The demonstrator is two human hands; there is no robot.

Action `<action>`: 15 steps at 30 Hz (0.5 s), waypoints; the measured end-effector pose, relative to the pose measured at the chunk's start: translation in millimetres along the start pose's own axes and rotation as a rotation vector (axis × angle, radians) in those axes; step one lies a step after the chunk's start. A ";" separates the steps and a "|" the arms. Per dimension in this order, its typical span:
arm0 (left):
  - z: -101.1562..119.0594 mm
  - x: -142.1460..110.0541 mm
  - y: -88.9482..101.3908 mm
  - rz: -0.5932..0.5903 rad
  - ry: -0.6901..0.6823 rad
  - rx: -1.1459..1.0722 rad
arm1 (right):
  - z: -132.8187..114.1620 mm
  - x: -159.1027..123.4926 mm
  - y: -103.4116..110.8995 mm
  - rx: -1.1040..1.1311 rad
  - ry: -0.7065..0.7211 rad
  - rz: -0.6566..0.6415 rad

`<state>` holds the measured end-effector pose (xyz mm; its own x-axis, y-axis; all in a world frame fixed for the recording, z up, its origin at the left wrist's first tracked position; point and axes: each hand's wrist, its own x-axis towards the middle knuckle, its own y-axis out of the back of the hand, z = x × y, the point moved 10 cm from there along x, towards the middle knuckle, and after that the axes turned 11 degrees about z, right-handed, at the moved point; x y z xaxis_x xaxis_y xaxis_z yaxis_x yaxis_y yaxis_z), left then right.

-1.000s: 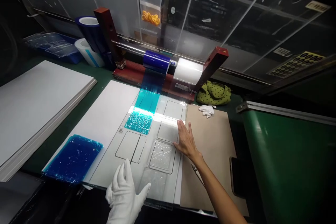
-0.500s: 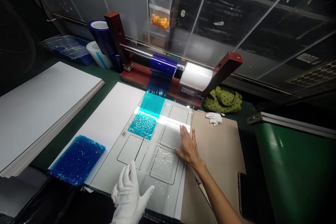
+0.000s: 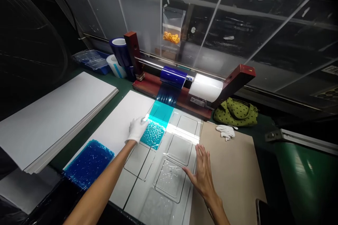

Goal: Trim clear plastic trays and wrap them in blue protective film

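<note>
A clear plastic bag (image 3: 173,14) is hung at the back, and yellow rings (image 3: 171,37) are gathered in its bottom. At the far left of the bench (image 3: 112,107), crumpled clear plastic (image 3: 92,59) is heaped in a blue tray (image 3: 104,69).

The blue film (image 3: 161,111) is drawn from a blue roll (image 3: 173,77), which is carried beside a white roll (image 3: 206,87) on a red wooden stand (image 3: 145,83). Its long axis is directed from the roll toward the near side, slanted slightly left; its bubbled free end is laid flat on the marked sheet (image 3: 137,160).

The gloved left hand (image 3: 137,129) is placed at the film's left edge; whether the edge is pinched cannot be told. The bare right hand (image 3: 204,168) is held empty, fingers spread, by the marked sheet's right edge; whether that edge is touched cannot be told.
</note>
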<state>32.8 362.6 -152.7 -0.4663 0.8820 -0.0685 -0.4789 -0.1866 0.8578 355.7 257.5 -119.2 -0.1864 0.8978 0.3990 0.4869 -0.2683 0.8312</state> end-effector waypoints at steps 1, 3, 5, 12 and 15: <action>2.0 17.4 -4.3 -0.007 -0.003 0.002 | -2.6 -6.7 1.0 0.022 -0.014 0.002; 4.7 41.2 -13.3 -0.026 -0.015 0.005 | -6.2 -20.4 2.3 0.058 -0.047 0.002; 6.4 51.2 -19.9 -0.048 -0.031 -0.008 | -8.2 -33.2 3.4 0.078 -0.080 0.000; 3.2 20.8 -15.6 -0.175 -0.066 -0.290 | -18.2 -56.3 17.4 0.131 -0.161 0.044; -9.9 1.0 -9.6 -0.209 -0.024 -0.413 | -29.7 -54.6 21.7 0.215 -0.225 0.046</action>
<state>29.5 361.0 -166.1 -0.3133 0.9277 -0.2029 -0.8196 -0.1562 0.5513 351.1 192.2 -111.4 0.0213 0.9477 0.3186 0.6642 -0.2516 0.7040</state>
